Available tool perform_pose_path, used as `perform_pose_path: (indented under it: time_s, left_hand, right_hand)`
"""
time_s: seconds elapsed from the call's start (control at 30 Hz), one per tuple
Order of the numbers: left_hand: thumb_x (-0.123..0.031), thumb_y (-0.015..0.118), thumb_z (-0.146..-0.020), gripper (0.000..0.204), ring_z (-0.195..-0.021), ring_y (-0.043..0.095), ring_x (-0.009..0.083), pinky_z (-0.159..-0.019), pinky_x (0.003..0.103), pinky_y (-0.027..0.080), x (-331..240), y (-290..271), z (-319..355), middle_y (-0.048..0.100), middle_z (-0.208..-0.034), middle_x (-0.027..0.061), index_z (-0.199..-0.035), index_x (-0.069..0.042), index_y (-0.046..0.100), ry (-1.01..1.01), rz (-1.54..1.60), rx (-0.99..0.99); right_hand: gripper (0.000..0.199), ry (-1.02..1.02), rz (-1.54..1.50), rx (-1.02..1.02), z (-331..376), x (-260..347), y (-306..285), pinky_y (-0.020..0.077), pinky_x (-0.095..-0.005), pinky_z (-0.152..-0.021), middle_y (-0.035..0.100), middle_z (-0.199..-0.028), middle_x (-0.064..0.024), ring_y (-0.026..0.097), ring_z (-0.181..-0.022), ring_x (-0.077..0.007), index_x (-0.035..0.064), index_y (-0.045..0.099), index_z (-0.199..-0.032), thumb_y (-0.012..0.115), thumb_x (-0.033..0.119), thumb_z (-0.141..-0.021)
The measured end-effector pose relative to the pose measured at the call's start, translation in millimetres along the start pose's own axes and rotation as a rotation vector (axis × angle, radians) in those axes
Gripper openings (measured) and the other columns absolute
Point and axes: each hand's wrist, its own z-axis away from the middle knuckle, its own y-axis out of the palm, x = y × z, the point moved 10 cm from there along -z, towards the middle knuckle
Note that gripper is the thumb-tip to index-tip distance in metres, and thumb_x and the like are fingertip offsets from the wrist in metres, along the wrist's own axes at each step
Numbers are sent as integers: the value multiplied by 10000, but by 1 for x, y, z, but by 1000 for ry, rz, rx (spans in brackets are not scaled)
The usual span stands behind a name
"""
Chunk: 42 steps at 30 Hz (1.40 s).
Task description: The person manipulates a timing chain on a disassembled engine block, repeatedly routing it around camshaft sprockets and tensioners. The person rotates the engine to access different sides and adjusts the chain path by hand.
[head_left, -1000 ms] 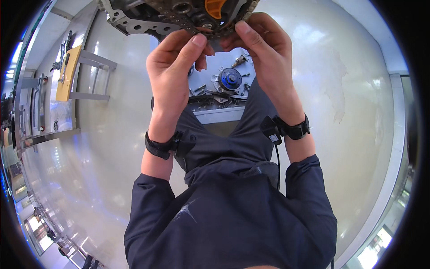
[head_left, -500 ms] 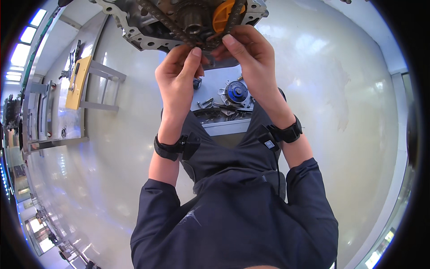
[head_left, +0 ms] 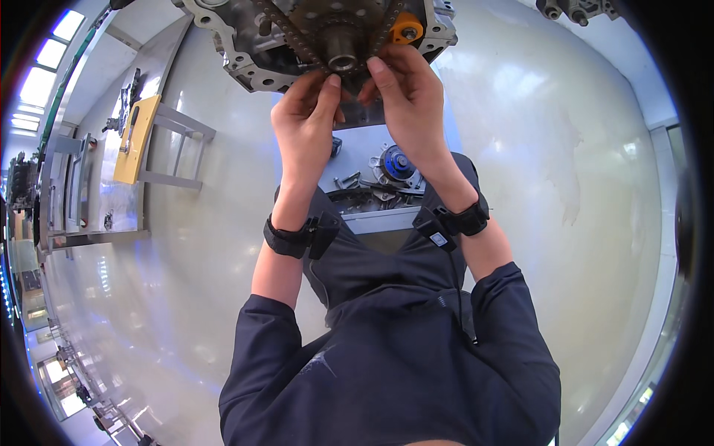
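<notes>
A grey engine block [head_left: 245,52] fills the top of the head view, with a metal chain [head_left: 286,33] running around a sprocket with a round hub [head_left: 342,56]. An orange piece [head_left: 407,31] sits at the hub's right. My left hand [head_left: 305,126] reaches up and pinches the chain just below and left of the hub. My right hand [head_left: 405,97] pinches it from the right, fingertips nearly meeting those of the left. Both wrists wear black bands.
Under my hands a grey bench [head_left: 379,219] carries loose metal parts and a round part with a blue centre [head_left: 394,160]. A yellow panel on a metal stand [head_left: 137,137] is at the left. The pale floor [head_left: 558,186] is glossy. Another machine part [head_left: 573,9] shows top right.
More of the engine and its sprocket has come into view and sits lower in the picture. Both hands stay together on the chain below the hub, fingertips slightly shifted.
</notes>
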Motion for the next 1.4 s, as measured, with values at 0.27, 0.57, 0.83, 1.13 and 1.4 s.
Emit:
perform_pose_path:
  time_s: [0.27,0.57,0.83,1.13,1.4]
  left_hand:
    - [-93,669,-971,197,-642,551,62,-565,214,437,-3,-1,-4,696,-818,42,-1101,55,678,28,-79,-10]
    - [-74,679,-950,158,-609,495,25,-541,201,391,-3,0,-9,661,-723,6,-1037,58,679,108,-202,-21]
    - [-73,672,-950,160,-591,484,27,-526,207,380,-4,3,-11,638,-703,3,-1033,65,677,115,-251,-55]
    - [-77,662,-964,173,-602,534,45,-539,213,424,-11,4,-7,652,-723,19,-1070,60,671,123,-248,-51]
    - [-117,629,-991,189,-585,559,65,-534,215,418,-17,4,-7,686,-762,56,-1031,60,681,164,-345,-30]
  right_hand:
    - [208,-62,158,8,0,2,7,521,-220,-650,676,-883,-58,643,-712,-82,-2,543,-1146,637,114,-1001]
    - [185,-136,400,-117,-2,14,-1,539,-280,-601,726,-886,-141,725,-705,-189,-18,584,-1051,693,55,-921]
    - [179,-66,268,-176,-4,-1,-10,493,-209,-546,732,-832,-88,636,-629,-74,-21,609,-1076,695,61,-942]
    - [131,-129,442,-209,-4,13,-2,543,-358,-607,726,-728,-124,724,-670,-286,0,603,-972,663,85,-893]
    - [150,-209,686,-233,-7,24,-2,529,-425,-610,682,-664,-134,682,-649,-342,35,673,-852,686,181,-880]
